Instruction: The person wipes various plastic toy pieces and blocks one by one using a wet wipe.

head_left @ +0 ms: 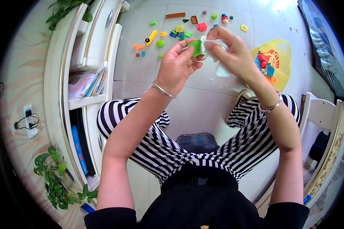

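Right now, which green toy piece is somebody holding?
The flat green piece pinched in the left hand; the other green pieces are down on the floor, not held.

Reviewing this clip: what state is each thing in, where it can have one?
Left hand: gripping green block.
Right hand: pinching white cloth.
Green block: held up, off the floor.
White cloth: bunched at the block, one end loose.
Loose toys: scattered.
Yellow bag: lying down, toys inside.
Black plug: plugged in.

Head cam, fwd/dn, close; edges prob. warped.
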`<state>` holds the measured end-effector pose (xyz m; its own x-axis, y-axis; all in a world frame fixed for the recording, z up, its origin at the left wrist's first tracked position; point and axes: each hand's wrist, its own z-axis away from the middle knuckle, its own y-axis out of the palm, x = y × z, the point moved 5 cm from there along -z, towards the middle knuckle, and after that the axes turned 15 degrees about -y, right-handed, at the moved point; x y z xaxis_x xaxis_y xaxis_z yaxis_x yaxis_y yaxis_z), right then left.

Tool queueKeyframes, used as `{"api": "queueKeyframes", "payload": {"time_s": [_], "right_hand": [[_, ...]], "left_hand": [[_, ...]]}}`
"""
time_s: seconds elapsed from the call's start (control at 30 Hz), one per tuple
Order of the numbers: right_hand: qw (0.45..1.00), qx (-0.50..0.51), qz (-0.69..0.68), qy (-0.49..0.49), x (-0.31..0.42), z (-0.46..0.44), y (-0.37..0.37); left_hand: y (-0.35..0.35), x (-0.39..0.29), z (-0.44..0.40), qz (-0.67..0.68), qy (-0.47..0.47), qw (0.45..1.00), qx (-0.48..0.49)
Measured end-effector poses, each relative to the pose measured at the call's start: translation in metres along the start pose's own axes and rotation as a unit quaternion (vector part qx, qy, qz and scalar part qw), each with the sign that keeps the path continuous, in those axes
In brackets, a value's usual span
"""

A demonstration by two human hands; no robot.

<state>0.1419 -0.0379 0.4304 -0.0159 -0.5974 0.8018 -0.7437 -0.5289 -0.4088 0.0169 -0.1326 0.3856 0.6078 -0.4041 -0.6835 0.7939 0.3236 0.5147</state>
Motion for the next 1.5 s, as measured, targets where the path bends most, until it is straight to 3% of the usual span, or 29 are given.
{"api": "queueKeyframes", "payload": {"time_s": [0.03,0.07,0.17,0.3,0.37,0.4,0.47,0.6,0.7,0.8,0.87,0.97,1.0,1.07,1.2,1.27,1.37,1.5], "right_hand": [[0.996,0.002,-0.086,0.002,0.001,0.003,0.008],[0.996,0.000,-0.087,0.004,0.002,0.004,0.009],[0.991,-0.014,-0.130,0.013,0.009,0.001,0.011],[0.969,-0.037,-0.225,0.093,0.008,0.000,0.012],[0.950,-0.054,-0.281,0.120,0.004,0.000,0.012],[0.950,-0.055,-0.282,0.120,0.006,0.000,0.011],[0.933,-0.061,-0.327,0.137,0.010,-0.001,0.009],[0.916,-0.061,-0.364,0.158,0.003,0.004,0.017],[0.999,-0.007,-0.037,-0.014,0.004,-0.001,0.012],[0.998,-0.024,0.054,-0.004,-0.003,-0.005,-0.005],[0.995,-0.077,0.031,-0.055,0.005,-0.010,-0.010],[0.991,0.014,0.122,-0.055,0.021,-0.004,-0.002],[0.991,0.013,0.122,-0.057,0.026,0.000,-0.002],[0.983,0.115,0.098,-0.101,0.036,0.007,0.010],[0.993,0.070,0.016,-0.095,0.039,0.008,0.005],[0.994,0.055,0.035,-0.087,0.033,0.007,0.001],[0.994,0.004,0.106,-0.032,0.008,-0.002,-0.008],[0.994,-0.030,0.055,-0.087,0.015,-0.004,-0.012]], "left_hand": [[0.001,0.002,-0.002,0.038,-0.009,0.997,0.060],[0.004,0.004,-0.002,0.077,-0.017,0.990,0.119],[0.010,0.007,-0.003,0.104,-0.038,0.985,0.131],[0.021,0.001,0.001,0.077,-0.019,0.987,0.140],[0.021,-0.006,0.003,-0.048,0.057,0.992,0.100],[0.021,-0.007,0.004,-0.048,0.056,0.992,0.100],[0.023,-0.011,0.009,-0.196,0.099,0.973,0.073],[0.022,-0.012,0.010,-0.231,0.184,0.955,0.039],[0.019,-0.011,0.009,-0.199,0.158,0.966,0.044],[0.017,-0.008,0.009,-0.112,0.071,0.990,0.049],[0.022,-0.004,0.011,-0.023,-0.008,0.991,0.134],[0.023,-0.001,0.010,0.001,-0.016,0.990,0.137],[0.022,-0.002,0.008,0.000,-0.015,0.990,0.137],[0.012,-0.001,0.004,0.087,-0.027,0.991,0.095],[0.006,-0.002,0.002,0.102,-0.037,0.990,0.091],[0.004,0.007,-0.002,0.111,-0.062,0.975,0.184],[0.019,0.003,0.009,0.035,-0.063,0.982,0.172],[0.018,-0.002,0.011,-0.073,-0.002,0.991,0.109]]}}
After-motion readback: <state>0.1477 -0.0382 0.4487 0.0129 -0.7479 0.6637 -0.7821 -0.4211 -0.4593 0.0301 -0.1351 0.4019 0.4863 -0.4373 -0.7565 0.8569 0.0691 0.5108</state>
